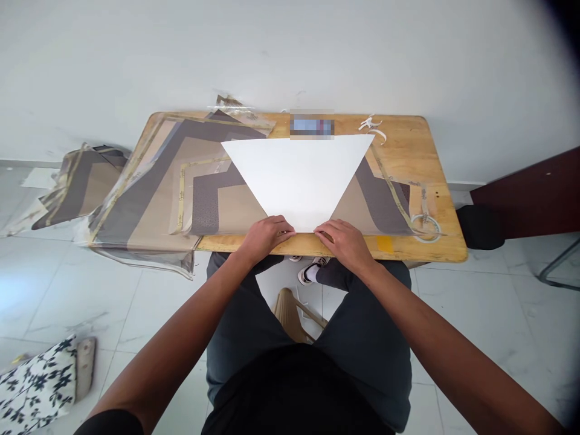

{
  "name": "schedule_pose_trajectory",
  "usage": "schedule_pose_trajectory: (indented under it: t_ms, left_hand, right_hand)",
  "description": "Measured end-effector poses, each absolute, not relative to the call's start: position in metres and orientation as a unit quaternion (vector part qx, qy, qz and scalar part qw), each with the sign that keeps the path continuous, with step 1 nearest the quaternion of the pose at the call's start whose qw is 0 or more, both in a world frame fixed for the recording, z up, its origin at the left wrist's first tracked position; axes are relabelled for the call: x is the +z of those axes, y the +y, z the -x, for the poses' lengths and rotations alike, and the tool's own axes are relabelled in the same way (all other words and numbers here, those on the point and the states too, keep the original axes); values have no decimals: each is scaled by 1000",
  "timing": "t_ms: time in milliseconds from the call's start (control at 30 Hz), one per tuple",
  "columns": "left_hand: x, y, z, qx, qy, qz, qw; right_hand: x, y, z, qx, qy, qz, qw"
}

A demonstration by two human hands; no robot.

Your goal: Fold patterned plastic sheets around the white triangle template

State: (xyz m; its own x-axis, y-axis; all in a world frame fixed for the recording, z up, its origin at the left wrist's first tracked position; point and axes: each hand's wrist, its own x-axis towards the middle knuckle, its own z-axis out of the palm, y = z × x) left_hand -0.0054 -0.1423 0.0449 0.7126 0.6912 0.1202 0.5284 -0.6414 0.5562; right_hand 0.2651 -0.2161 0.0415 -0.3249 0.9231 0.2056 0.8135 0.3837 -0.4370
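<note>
A white paper sheet (301, 181), wide at the far side and narrow at the near side, lies on printed clear plastic sheets. My left hand (270, 234) is closed at the left end of its narrow near edge, thumb and fingers pinched together. At the right end of that edge, my right hand (342, 238) pinches the sheet in the same way. Beneath the paper, a brown and beige plastic sheet (240, 205) with gold lettered bands spreads out to both sides. Parts of it are hidden by the paper.
The wooden table (419, 157) stands against a white wall. More plastic sheets (149, 199) overhang its left end. A tape roll (426, 228), white strips (371, 124) and a blurred blue item (312, 127) lie on it. A dark stool (480, 226) is at the right.
</note>
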Motion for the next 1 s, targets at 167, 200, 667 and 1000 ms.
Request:
schedule_pose_trajectory:
  t_ms: [167,200,667,1000]
  left_hand:
    - [40,-150,19,165,316,-903,239]
    - [39,-151,21,169,314,-904,236]
    - [17,-164,27,181,303,-918,179]
    - [-4,-176,35,195,306,-924,124]
  right_hand:
    - [40,-220,-262,85,-831,517,187]
    - [38,-221,-261,84,-833,515,185]
    - [19,-232,-245,66,-839,511,176]
    - [1,-239,-241,67,-844,496,191]
